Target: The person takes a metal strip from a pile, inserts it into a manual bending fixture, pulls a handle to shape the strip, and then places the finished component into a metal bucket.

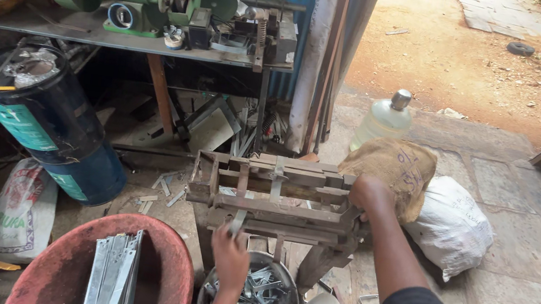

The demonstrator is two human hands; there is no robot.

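A rusty brown metal press [278, 198] stands on the floor in front of me. My right hand [368, 191] grips its right end, where a lever sits; the fingers are closed around it. My left hand [231, 255] reaches up under the press front and pinches a small grey metal strip [236, 222] at the machine's lower edge. Below that hand a round metal bowl [290, 294] holds several small bent metal pieces.
A red tub [166, 257] with long metal strips sits at lower left. Dark blue drums [51, 123] and a white printed sack [24, 210] stand left. A burlap bag [394, 168], white sack [452, 225] and plastic bottle [382, 121] lie right. A bench [125, 39] carries a green grinder.
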